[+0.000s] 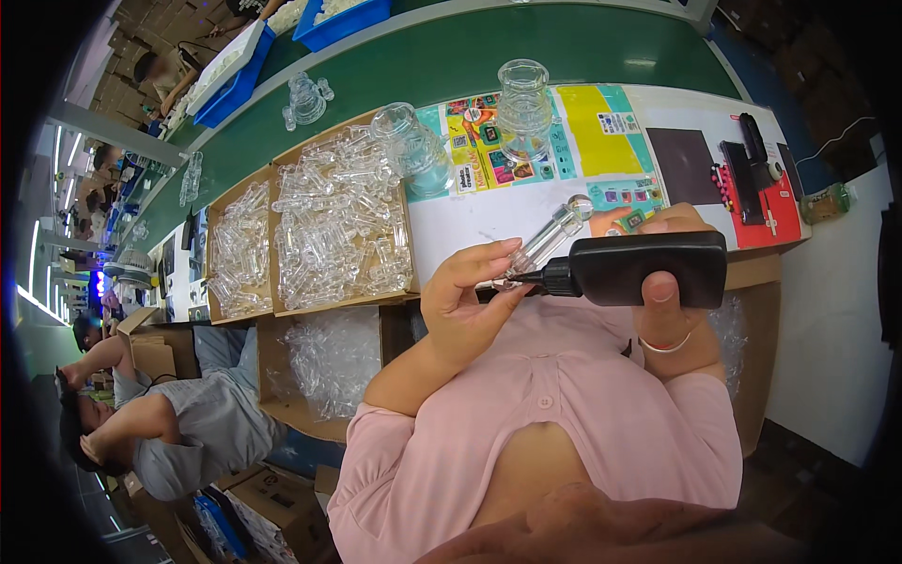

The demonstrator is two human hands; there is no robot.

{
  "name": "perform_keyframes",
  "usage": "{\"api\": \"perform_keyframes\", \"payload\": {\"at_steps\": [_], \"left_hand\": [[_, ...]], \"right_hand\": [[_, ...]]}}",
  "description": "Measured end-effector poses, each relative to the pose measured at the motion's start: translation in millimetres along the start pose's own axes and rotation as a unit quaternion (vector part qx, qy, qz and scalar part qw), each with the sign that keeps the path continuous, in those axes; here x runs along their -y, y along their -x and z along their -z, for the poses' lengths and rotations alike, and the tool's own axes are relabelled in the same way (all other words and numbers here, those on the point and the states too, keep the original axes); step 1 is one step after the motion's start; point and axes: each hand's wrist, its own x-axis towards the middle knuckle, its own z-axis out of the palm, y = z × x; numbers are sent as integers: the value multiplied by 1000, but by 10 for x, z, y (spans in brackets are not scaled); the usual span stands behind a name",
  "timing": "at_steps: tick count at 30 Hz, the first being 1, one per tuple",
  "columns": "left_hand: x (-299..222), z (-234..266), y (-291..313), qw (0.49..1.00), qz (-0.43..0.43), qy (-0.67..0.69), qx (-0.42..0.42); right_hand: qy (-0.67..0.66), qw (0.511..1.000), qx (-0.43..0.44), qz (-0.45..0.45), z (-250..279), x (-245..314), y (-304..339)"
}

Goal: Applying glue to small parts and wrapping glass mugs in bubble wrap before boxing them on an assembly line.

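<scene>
My left hand (462, 310) pinches a clear, slender tube-like piece (552, 235) with a rounded knob at its far end. My right hand (669, 324) is wrapped round a black squeeze bottle (606, 268) held sideways, its thumb on the near face. The bottle's narrow nozzle points left and meets the near end of the clear piece, beside my left fingertips. Whether any liquid comes out cannot be seen. Beyond my hands, a clear ribbed vessel (523, 113) stands on colourful printed sheets, with another clear vessel (413, 155) to its left.
Left of my hands, a cardboard tray (411, 230) holds many clear pieces, with a second compartment (242, 244) beside it. A black device (742, 183) lies at the right. Blue bins (343, 21) stand at the back. A person in grey (202, 428) sits at the left.
</scene>
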Motion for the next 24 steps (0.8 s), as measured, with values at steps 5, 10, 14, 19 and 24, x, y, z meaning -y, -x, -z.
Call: {"api": "perform_keyframes", "payload": {"at_steps": [5,10,14,19,24], "left_hand": [[-18,18,-4,997,-36,-63,10],[-36,38,-8,993,-52,-107,17],[-59,60,-16,984,-68,-164,24],[-112,48,-75,975,-85,-202,35],[-108,62,-79,967,-98,-231,38]], "right_hand": [[-24,999,-15,-28,-22,-16,-13],[-35,998,-10,-48,-15,25,-42],[16,999,33,-28,38,82,-92],[128,983,128,40,123,247,-121],[81,970,189,128,93,224,-69]]}}
